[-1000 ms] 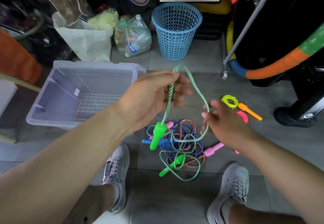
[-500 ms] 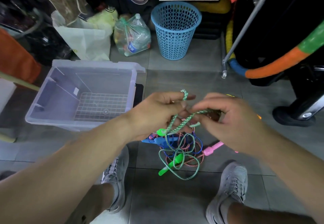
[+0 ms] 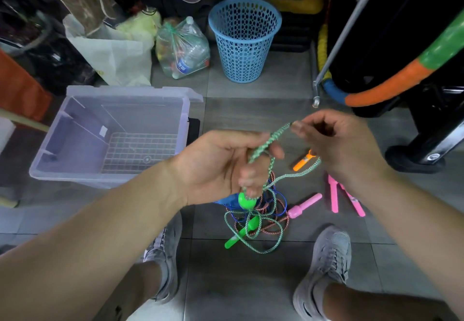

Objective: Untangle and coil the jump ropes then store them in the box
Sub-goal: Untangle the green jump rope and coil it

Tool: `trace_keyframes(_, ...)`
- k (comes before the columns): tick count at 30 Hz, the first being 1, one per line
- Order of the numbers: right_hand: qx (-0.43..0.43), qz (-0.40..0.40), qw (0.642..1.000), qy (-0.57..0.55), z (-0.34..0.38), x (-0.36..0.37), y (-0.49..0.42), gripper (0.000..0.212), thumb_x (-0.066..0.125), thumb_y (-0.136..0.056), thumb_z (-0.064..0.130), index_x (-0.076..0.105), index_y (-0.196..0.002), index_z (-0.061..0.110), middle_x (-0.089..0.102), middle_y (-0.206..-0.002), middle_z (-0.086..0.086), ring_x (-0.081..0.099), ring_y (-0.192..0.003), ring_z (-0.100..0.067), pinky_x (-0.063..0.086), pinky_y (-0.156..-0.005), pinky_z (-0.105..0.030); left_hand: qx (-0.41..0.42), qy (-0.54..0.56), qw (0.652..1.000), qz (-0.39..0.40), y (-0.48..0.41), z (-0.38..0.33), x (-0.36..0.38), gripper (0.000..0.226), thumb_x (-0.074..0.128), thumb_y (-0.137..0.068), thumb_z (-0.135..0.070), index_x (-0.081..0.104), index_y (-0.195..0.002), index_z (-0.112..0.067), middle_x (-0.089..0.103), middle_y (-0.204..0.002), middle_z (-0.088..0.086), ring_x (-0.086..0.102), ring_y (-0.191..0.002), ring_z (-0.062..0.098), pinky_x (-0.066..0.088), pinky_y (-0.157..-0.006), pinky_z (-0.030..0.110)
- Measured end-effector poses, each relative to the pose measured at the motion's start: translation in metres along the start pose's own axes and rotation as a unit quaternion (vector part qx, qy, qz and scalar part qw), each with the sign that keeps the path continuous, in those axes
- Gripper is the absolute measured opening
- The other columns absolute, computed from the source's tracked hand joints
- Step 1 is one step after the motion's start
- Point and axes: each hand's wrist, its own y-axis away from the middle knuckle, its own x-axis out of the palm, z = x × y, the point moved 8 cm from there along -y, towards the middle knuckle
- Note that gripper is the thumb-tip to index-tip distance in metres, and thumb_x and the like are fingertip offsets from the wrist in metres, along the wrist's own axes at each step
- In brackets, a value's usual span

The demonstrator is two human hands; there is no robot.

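Note:
My left hand (image 3: 226, 165) grips the green-and-white jump rope (image 3: 263, 144), with one green handle (image 3: 247, 201) hanging just under its fingers. My right hand (image 3: 336, 144) pinches the same rope's doubled end a little higher and to the right. The rope's slack drops onto a tangled pile (image 3: 258, 217) of green, blue and red ropes on the floor, where the other green handle (image 3: 238, 236) lies. The clear plastic box (image 3: 82, 129) stands open at the left, with only a wire grid inside.
Pink handles (image 3: 303, 206) and an orange handle (image 3: 302, 162) lie on the tiles to the right of the pile. A blue mesh basket (image 3: 244, 39), bags and a rack stand behind. My two shoes (image 3: 324, 268) flank the pile in front.
My hands came together at the rope and have now drawn slightly apart, the right one lifting the doubled rope end up and to the right. The green handle rose closer to my left hand.

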Motion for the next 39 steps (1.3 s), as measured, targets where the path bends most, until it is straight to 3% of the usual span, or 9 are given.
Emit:
trace_keyframes(5,0.104,0.116,0.987,0.048,-0.026,0.032,0.009,0.031,0.061,-0.096,0.036,0.071,-0.079,0.013,0.067,-0.067,-0.009,0.053,-0.045,-0.006,0.042,-0.050,-0.014,0.068,0.066,0.993,-0.066,0.002,-0.016,-0.012,0.046,0.040,-0.102,-0.029,0.054,-0.138,-0.005,0.039,-0.049,-0.005,0.056,-0.054,0.015,0.057,-0.062,0.032)
trace_keyframes(7,0.133,0.129,0.982,0.043,-0.031,0.039,0.015,0.033,0.055,-0.100,0.033,0.069,-0.078,0.014,0.064,-0.064,-0.005,0.049,-0.037,-0.001,0.035,-0.037,-0.008,0.106,0.090,0.986,-0.095,0.002,-0.023,-0.016,0.044,0.040,-0.102,-0.027,0.052,-0.140,-0.008,0.047,-0.055,-0.003,0.068,-0.062,0.019,0.062,-0.075,0.042)
trace_keyframes(13,0.163,0.152,0.975,0.024,-0.049,0.057,0.025,0.034,0.053,-0.100,0.042,0.071,-0.091,0.014,0.067,-0.062,0.001,0.057,-0.048,-0.007,0.041,-0.040,-0.012,0.191,0.100,0.967,-0.140,0.008,-0.046,-0.035,0.033,0.040,-0.104,-0.024,0.057,-0.132,-0.019,0.075,-0.097,0.003,0.074,-0.093,0.021,0.055,-0.093,0.056)
trace_keyframes(19,0.050,0.323,0.938,0.114,-0.022,0.074,0.042,0.027,0.060,-0.097,0.037,0.071,-0.080,0.019,0.062,-0.063,0.001,0.057,-0.056,-0.013,0.054,-0.061,-0.040,0.229,0.123,0.937,-0.232,0.017,-0.050,-0.061,0.029,0.040,-0.106,-0.022,0.052,-0.133,-0.023,0.075,-0.097,0.002,0.073,-0.092,0.019,0.059,-0.087,0.042)
trace_keyframes(23,-0.037,0.421,0.897,0.131,0.014,0.071,0.063,0.012,0.068,-0.091,0.032,0.073,-0.088,0.022,0.064,-0.077,-0.016,0.057,-0.068,-0.028,0.050,-0.070,-0.046,0.196,-0.031,0.935,-0.292,0.017,-0.041,-0.058,0.031,0.041,-0.107,-0.017,0.048,-0.137,-0.024,0.073,-0.086,0.006,0.074,-0.091,0.027,0.053,-0.096,0.048)
trace_keyframes(27,-0.047,0.391,0.919,0.014,0.039,0.047,0.057,0.013,0.071,-0.087,0.021,0.071,-0.074,0.018,0.062,-0.065,-0.004,0.055,-0.062,-0.019,0.045,-0.059,-0.032,0.108,-0.209,0.943,-0.233,0.011,-0.017,-0.031,0.031,0.045,-0.105,-0.011,0.055,-0.130,-0.027,0.072,-0.094,0.018,0.072,-0.085,0.027,0.054,-0.091,0.042)
trace_keyframes(29,-0.048,0.331,0.938,-0.086,0.046,0.033,0.044,0.013,0.066,-0.082,0.017,0.069,-0.069,0.018,0.055,-0.058,0.004,0.049,-0.057,-0.006,0.039,-0.055,-0.018,0.053,-0.204,0.960,-0.184,0.008,-0.003,-0.022,0.033,0.044,-0.105,-0.012,0.056,-0.134,-0.022,0.072,-0.094,0.017,0.071,-0.077,0.027,0.057,-0.082,0.034)
trace_keyframes(34,-0.036,0.120,0.952,-0.278,0.040,-0.001,0.008,0.025,0.062,-0.088,0.009,0.070,-0.067,0.018,0.048,-0.055,0.003,0.041,-0.057,-0.014,0.040,-0.060,-0.023,0.010,-0.081,0.995,-0.060,0.007,0.010,0.003,0.041,0.042,-0.104,-0.016,0.047,-0.143,-0.006,0.067,-0.086,0.016,0.051,-0.058,0.016,0.058,-0.082,0.038)
trace_keyframes(39,0.017,0.035,0.991,-0.127,0.012,-0.003,-0.003,0.017,0.069,-0.092,0.028,0.070,-0.080,0.015,0.053,-0.065,-0.009,0.049,-0.060,-0.016,0.044,-0.062,-0.024,-0.003,-0.047,0.999,0.021,0.007,0.003,0.018,0.047,0.039,-0.104,-0.025,0.044,-0.147,-0.008,0.056,-0.076,0.011,0.043,-0.060,0.017,0.051,-0.084,0.039)
